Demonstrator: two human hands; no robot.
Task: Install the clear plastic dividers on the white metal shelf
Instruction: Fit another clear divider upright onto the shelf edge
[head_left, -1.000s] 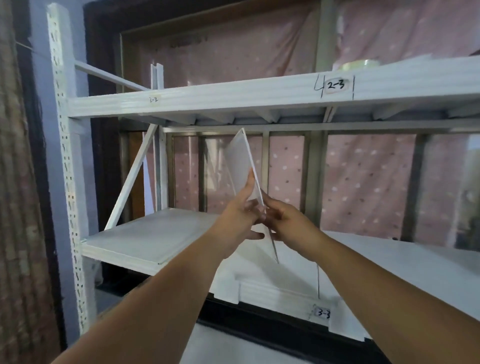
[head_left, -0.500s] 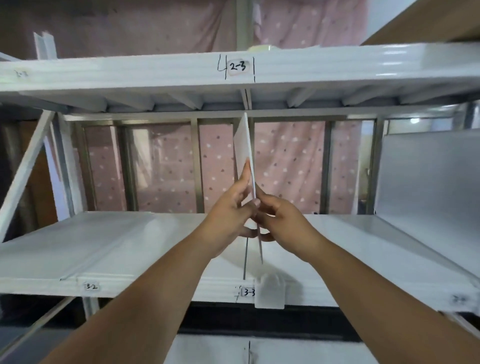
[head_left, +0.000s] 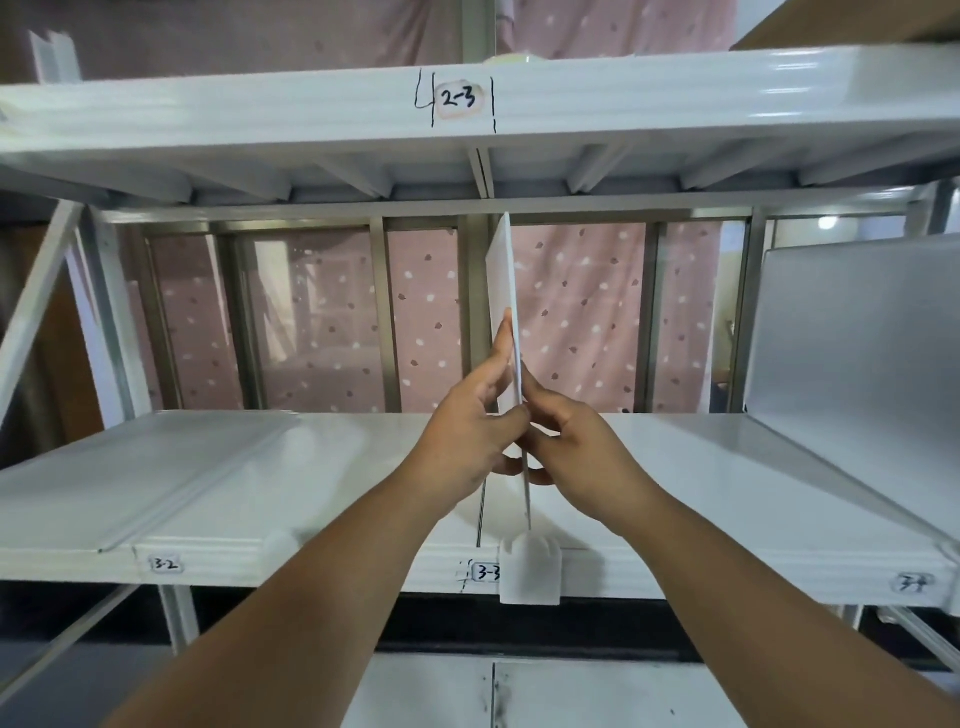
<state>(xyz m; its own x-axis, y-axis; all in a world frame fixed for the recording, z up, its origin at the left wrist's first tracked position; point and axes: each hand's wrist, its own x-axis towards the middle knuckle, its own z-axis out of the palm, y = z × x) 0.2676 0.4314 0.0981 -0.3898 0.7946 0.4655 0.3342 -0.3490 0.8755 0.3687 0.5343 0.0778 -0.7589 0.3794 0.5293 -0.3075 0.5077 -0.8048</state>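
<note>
A clear plastic divider (head_left: 503, 291) stands upright and edge-on over the middle tier of the white metal shelf (head_left: 332, 519). Its lower front corner reaches down to a white clip (head_left: 530, 571) on the shelf's front lip, beside the label "3-3". My left hand (head_left: 467, 431) presses its fingers flat on the divider's left face. My right hand (head_left: 566, 441) pinches the front edge from the right. Both hands grip the divider at about mid height. A dark seam line runs on the shelf just left of the divider's base.
The upper tier (head_left: 675, 104) labelled "2-3" hangs close above the divider's top. A second divider panel (head_left: 857, 374) stands upright at the right. Labels "3-2" (head_left: 165, 564) and another at far right mark the front lip. Window bars and pink curtain lie behind.
The view has swung right from the shelf's left end to its middle. The divider went from tilted to upright, and its bottom now meets the white clip on the front lip.
</note>
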